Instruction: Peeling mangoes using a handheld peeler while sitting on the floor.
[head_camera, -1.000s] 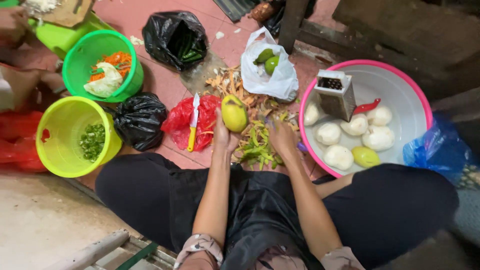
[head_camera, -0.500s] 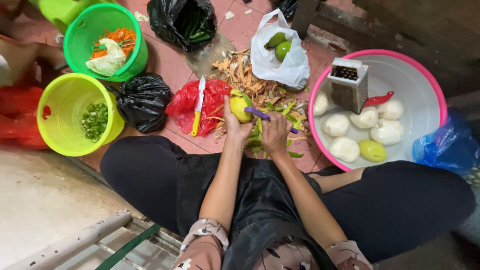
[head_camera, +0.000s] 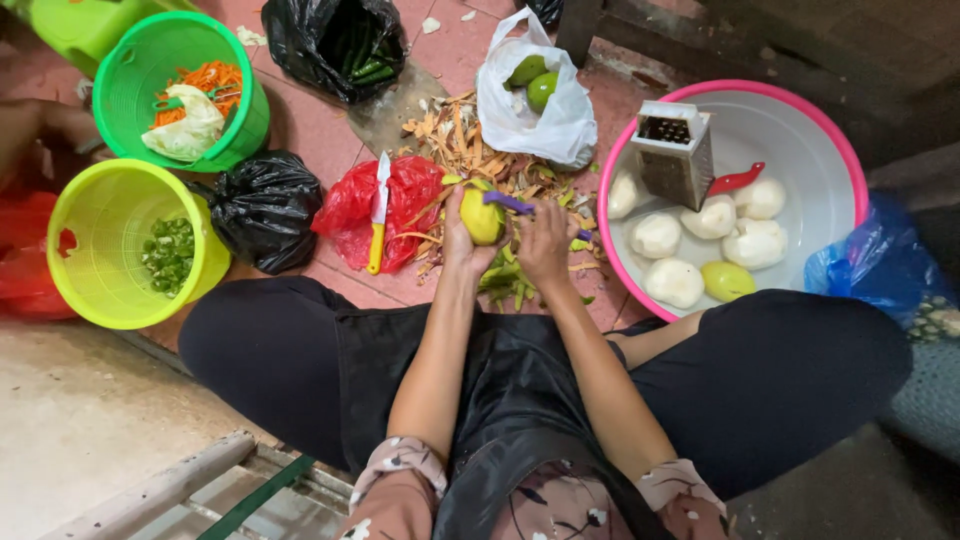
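Note:
My left hand (head_camera: 462, 246) grips a partly peeled green-yellow fruit (head_camera: 482, 215) above a heap of peelings (head_camera: 470, 150). My right hand (head_camera: 545, 245) holds a purple-handled peeler (head_camera: 510, 203) laid against the fruit's top. To the right stands a white basin with a pink rim (head_camera: 800, 100) holding several peeled white fruits (head_camera: 657, 235), one green fruit (head_camera: 727, 281) and a metal box grater (head_camera: 675, 150).
A yellow-handled knife (head_camera: 377, 215) lies on a red plastic bag (head_camera: 405, 195). A white bag of green fruits (head_camera: 530, 95), two black bags (head_camera: 265, 205), a green basket of shredded vegetables (head_camera: 180, 90) and a yellow-green basket of chopped greens (head_camera: 120, 240) surround me. A blue bag (head_camera: 875, 275) lies at the right.
The view has shifted as my head moved. My right hand has brought the purple peeler onto the fruit, which stays in my left hand.

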